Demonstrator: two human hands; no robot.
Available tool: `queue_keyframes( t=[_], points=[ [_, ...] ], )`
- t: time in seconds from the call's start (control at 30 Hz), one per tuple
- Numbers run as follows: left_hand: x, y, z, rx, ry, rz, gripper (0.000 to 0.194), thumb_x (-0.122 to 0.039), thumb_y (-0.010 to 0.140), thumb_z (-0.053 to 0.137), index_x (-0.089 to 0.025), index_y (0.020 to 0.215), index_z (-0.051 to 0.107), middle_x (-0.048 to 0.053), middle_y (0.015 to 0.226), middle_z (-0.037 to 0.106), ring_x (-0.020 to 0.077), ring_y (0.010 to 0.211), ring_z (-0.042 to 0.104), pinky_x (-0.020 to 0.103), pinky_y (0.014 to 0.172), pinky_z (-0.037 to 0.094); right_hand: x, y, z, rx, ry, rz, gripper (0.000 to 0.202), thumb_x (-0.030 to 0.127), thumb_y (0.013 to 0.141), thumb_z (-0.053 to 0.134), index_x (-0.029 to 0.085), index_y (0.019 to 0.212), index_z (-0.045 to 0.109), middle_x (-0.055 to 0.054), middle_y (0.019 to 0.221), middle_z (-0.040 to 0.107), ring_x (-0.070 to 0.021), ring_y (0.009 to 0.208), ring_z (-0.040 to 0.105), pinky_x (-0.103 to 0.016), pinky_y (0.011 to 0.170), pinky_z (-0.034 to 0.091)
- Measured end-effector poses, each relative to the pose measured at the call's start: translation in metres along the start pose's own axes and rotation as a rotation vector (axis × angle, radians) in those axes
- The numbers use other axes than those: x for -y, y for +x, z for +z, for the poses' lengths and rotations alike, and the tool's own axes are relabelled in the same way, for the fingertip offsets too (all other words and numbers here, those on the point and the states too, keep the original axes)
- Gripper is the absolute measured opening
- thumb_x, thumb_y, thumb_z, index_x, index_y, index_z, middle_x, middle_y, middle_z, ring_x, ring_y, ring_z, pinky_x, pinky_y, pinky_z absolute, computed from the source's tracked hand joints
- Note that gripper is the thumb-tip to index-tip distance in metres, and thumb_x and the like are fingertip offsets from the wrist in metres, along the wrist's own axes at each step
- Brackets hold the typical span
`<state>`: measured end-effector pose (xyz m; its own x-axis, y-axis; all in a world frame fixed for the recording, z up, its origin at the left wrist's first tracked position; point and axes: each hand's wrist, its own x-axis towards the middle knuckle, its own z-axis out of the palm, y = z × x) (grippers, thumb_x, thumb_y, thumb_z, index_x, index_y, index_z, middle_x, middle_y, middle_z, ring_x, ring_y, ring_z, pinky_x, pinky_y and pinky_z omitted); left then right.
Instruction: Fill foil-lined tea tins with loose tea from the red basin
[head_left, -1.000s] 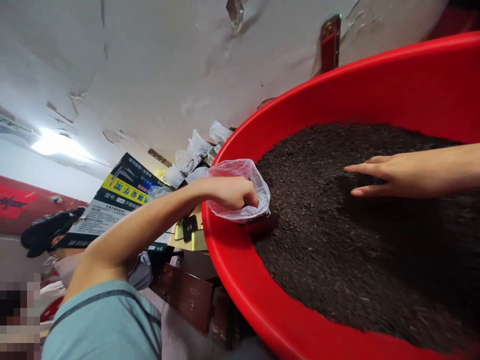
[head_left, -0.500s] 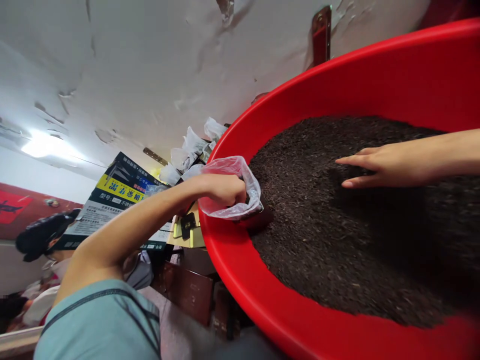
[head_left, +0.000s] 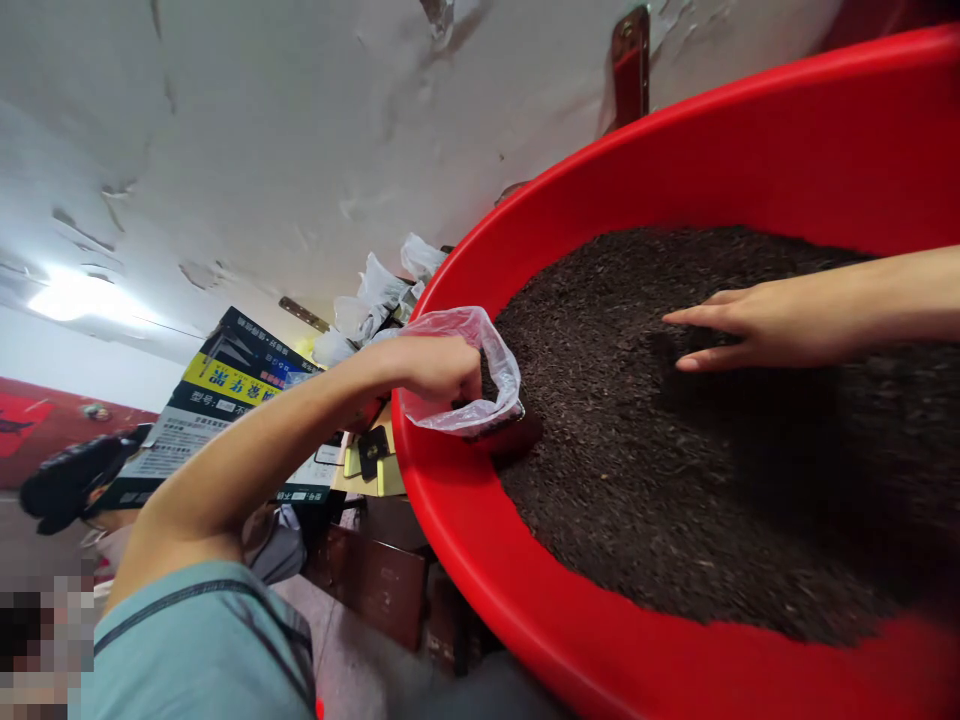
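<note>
A big red plastic basin fills the right side, with a thick layer of dark, dry shreds like loose tea leaves in it. At the basin's left rim, a clear plastic bag has its mouth spread wide. My left hand is closed in a fist inside the bag's mouth; its fingertips are hidden, and so is whatever they may grip. Over the dark shreds hovers my right hand, palm down, fingers stretched out and apart, with nothing in it.
Several white plastic bags stand behind the basin's left rim. A printed carton and a gold box are left of it. Brown boxes lie below. Another person is partly visible at far left.
The whole view has shifted slightly, so most things sit a little further left. Both hands keep nearly the same places: the left in the bag's mouth, the right over the shreds.
</note>
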<state>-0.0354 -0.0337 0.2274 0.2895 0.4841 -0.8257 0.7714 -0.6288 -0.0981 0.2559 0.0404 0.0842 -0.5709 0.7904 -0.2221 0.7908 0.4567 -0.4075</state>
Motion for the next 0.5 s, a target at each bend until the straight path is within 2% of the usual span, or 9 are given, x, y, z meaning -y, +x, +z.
queue_keyframes(
  t=[0.1, 0.17, 0.27, 0.4, 0.5],
  points=[
    [0.003, 0.002, -0.004, -0.056, 0.054, -0.082, 0.047, 0.0, 0.078, 0.049, -0.019, 0.11, 0.078, 0.006, 0.098, 0.078, 0.015, 0.074, 0.06, 0.024, 0.066, 0.041, 0.006, -0.004, -0.007, 0.156, -0.128, 0.018, 0.076, 0.063, 0.082, 0.056, 0.018, 0.143, 0.057, -0.017, 0.145, 0.057, -0.0364, 0.129, 0.058, -0.049, 0.109, 0.047],
    [0.004, 0.004, -0.006, -0.046, 0.052, -0.09, 0.052, 0.001, 0.077, 0.049, -0.021, 0.116, 0.077, 0.005, 0.102, 0.078, 0.0158, 0.079, 0.062, 0.024, 0.07, 0.043, 0.009, -0.004, -0.01, 0.164, -0.155, 0.006, 0.075, 0.064, 0.085, 0.053, 0.02, 0.145, 0.055, -0.015, 0.146, 0.056, -0.0353, 0.131, 0.056, -0.049, 0.109, 0.047],
    [0.004, 0.008, -0.008, -0.095, 0.044, -0.105, 0.051, 0.002, 0.076, 0.05, -0.018, 0.115, 0.077, 0.007, 0.101, 0.077, 0.0175, 0.081, 0.063, 0.027, 0.074, 0.044, 0.011, -0.003, -0.011, 0.177, -0.189, -0.004, 0.074, 0.064, 0.086, 0.052, 0.022, 0.147, 0.053, -0.013, 0.147, 0.056, -0.0353, 0.132, 0.056, -0.049, 0.111, 0.046],
    [0.003, 0.012, -0.01, -0.063, 0.063, -0.117, 0.045, 0.002, 0.078, 0.051, -0.015, 0.11, 0.078, 0.008, 0.101, 0.076, 0.0176, 0.081, 0.062, 0.027, 0.072, 0.043, 0.012, -0.002, -0.01, 0.206, -0.254, 0.026, 0.077, 0.059, 0.089, 0.051, 0.014, 0.152, 0.047, -0.017, 0.149, 0.053, -0.0342, 0.137, 0.051, -0.045, 0.116, 0.041],
    [0.004, 0.011, -0.009, -0.095, 0.051, -0.102, 0.051, 0.003, 0.078, 0.049, -0.018, 0.116, 0.076, 0.007, 0.11, 0.076, 0.0172, 0.089, 0.062, 0.025, 0.078, 0.044, 0.013, -0.004, -0.011, 0.191, -0.247, 0.006, 0.076, 0.061, 0.089, 0.05, 0.018, 0.151, 0.048, -0.015, 0.149, 0.053, -0.0343, 0.134, 0.054, -0.047, 0.113, 0.044]
  ],
)
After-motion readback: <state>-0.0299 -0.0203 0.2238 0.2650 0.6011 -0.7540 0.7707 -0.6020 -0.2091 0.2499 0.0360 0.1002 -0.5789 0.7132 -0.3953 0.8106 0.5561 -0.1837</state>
